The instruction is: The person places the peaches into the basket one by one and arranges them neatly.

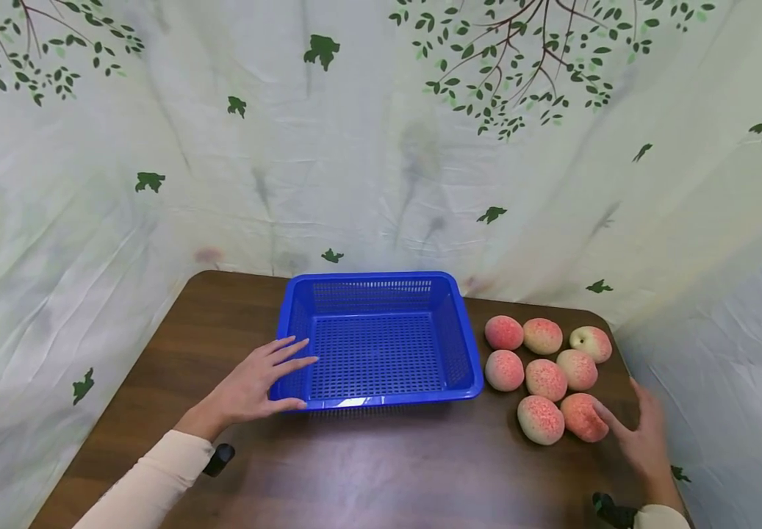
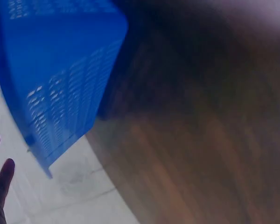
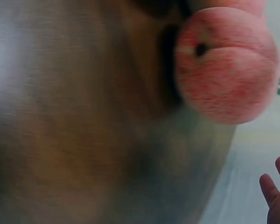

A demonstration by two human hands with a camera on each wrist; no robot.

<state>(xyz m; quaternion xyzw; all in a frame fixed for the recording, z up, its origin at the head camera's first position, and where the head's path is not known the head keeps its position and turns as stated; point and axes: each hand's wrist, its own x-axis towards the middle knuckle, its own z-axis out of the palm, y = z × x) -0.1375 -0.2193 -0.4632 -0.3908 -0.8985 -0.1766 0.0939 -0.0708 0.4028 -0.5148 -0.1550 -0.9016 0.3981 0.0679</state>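
A blue plastic basket with slotted sides and floor stands on the brown table, nothing inside it. My left hand lies over its left front corner, fingers stretched out above the rim and the thumb along the front edge. In the left wrist view the basket's outer wall shows beside two fingertips. Several pink and cream peaches sit grouped right of the basket. My right hand is beside the nearest right peach, fingers spread, thumb tip overlapping its edge. That hand's fingers appear low in the right wrist view, below a peach.
The wooden table ends at a pale cloth backdrop printed with leaves and branches, which closes in the back and both sides. Dark wrist cameras are worn on the wrists. The peaches sit near the table's right edge.
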